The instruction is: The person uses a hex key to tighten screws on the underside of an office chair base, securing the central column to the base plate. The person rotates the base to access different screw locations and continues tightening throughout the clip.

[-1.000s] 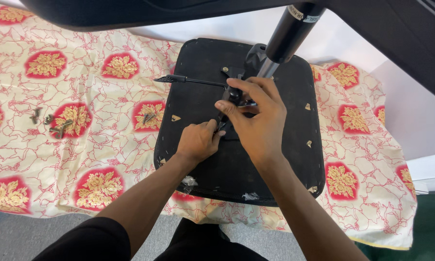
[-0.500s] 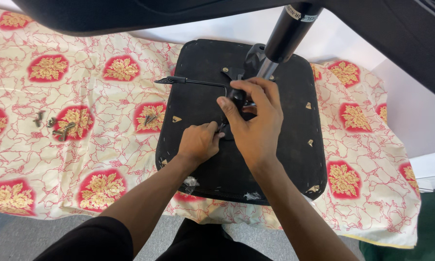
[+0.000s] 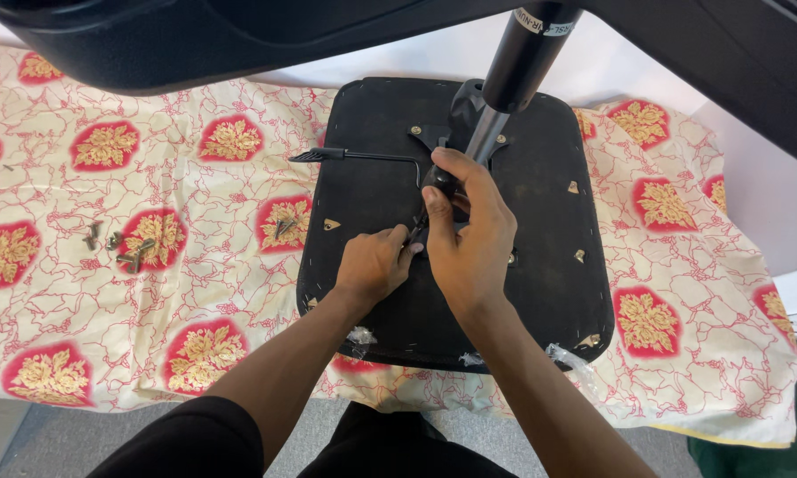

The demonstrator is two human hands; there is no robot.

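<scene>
Seat base: a black upturned chair seat (image 3: pixel 540 292) is laid flat on the floral cloth (image 3: pixel 150 159), underside up.
Mechanism: the metal bracket (image 3: pixel 456 146) is seen at the seat's centre, with the gas column (image 3: pixel 518 66) rising from it.
Lever: a thin black handle (image 3: pixel 354 157) is stuck out from the bracket toward the seat's left edge.
Left hand (image 3: pixel 372 265): fingers curled tight, pressed onto the seat just below the bracket; what's pinched can't be made out.
Right hand (image 3: pixel 469 235): fingers wrapped shut around a small dark part at the bracket.
Screws (image 3: pixel 119 243): scattered on the cloth, well left of the seat.
</scene>
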